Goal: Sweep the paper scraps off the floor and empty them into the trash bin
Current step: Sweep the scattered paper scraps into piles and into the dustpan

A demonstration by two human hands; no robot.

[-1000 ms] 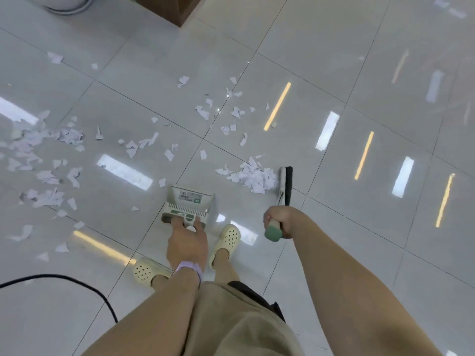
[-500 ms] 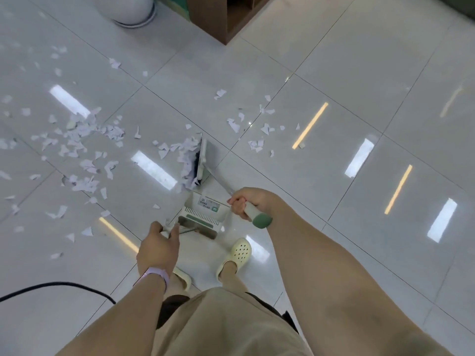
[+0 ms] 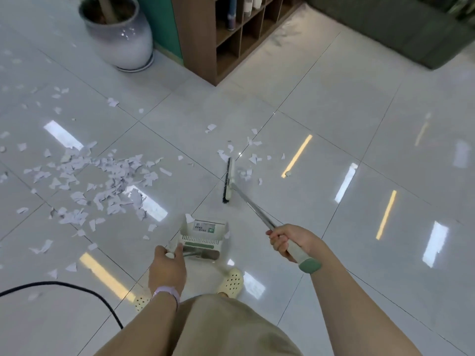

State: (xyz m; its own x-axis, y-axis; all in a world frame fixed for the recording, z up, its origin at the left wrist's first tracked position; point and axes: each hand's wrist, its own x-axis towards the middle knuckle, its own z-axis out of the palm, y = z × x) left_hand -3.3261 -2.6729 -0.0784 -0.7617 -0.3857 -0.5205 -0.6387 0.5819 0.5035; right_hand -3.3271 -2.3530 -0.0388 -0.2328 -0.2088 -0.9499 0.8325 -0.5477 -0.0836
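Clearly we grip the broom (image 3: 229, 181) in our right hand (image 3: 291, 241), our left hand (image 3: 168, 265) clutching the dustpan (image 3: 203, 237); hasty strokes could scatter the paper scraps (image 3: 102, 176).

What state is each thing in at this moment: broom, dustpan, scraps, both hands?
Broom: head down on the floor, handle slanting up to the right hand.
Dustpan: standing on the floor, one scrap at its mouth.
Paper scraps: scattered on the floor, mostly left of the dustpan, a few around the broom head.
Left hand: grips the dustpan handle.
Right hand: grips the broom handle.
Trash bin: not in view.
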